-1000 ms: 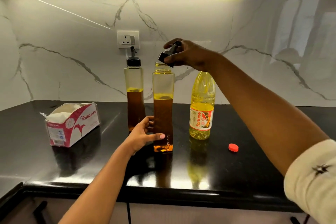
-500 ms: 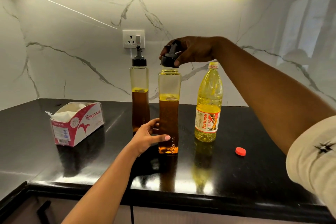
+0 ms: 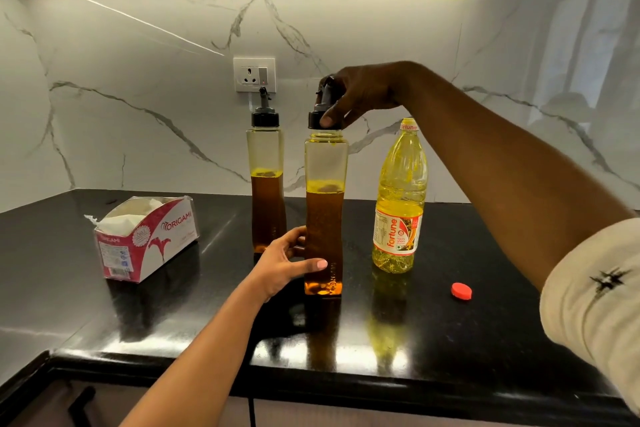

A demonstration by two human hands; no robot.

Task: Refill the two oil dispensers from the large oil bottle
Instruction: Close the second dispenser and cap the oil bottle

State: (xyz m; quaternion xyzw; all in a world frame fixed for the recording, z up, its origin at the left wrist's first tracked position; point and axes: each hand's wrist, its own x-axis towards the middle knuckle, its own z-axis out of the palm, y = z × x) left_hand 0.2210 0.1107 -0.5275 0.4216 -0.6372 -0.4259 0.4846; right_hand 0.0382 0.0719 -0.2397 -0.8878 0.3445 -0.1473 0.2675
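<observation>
The near oil dispenser [image 3: 325, 218] is stood upright on the black countertop [image 3: 207, 322], filled with amber oil to a little above half. Its lower body is held from 9 o'clock by the left hand [image 3: 280, 263], the thumb laid across the front and the fingers curled round the far side. Above its threaded neck a black spout cap [image 3: 320, 116] is pinched between the fingers and thumb of the right hand [image 3: 360, 94]; whether the cap is seated on the neck cannot be told. A red cap [image 3: 461, 290] is lying on the counter at 3 o'clock of the dispenser, well apart. A tissue box [image 3: 145, 239] is placed at 9 o'clock. The large oil bottle [image 3: 398, 204] is stood at 2 o'clock, near. The far oil dispenser [image 3: 266, 191], capped, is seen at 11 o'clock, just behind. A wall socket [image 3: 254, 74] is set into the marble beyond.
</observation>
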